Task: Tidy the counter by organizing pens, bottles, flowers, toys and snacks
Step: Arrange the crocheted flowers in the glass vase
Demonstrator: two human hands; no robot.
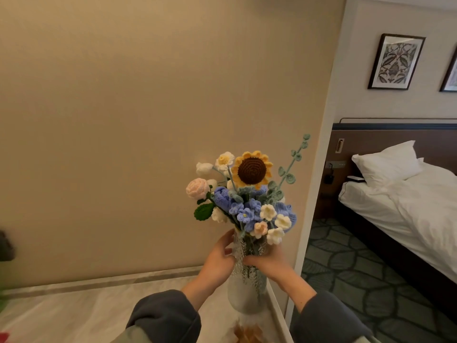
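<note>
Both hands are on the vase here. It's a tall glass one, rippled near the top and frosted lower down, upright right against the right edge of the pale marble surface, close to the far right corner where the surface meets the beige wall. Its base looks down on the surface, though I can't say for sure that it bears weight there.

The left grip is cupping the left side of the neck, thumb pointing up along the glass. The right grip is clasped on the same neck from the right, fingers curled across the front. Dark sleeves run back from both wrists.

The flowers are in the vase, a crocheted bunch fanning out above the rim. A big sunflower sits on top, with a pink rose out to the left, blue blooms in the middle, small cream ones lower right and a leafy green sprig reaching up to the right.

Something yellowish and blurred lies on the surface just in front of the vase, near the front edge. I can't tell what it is.

Past the wall's corner there's a bed with white sheets and a pillow, patterned carpet and framed pictures above the headboard.
</note>
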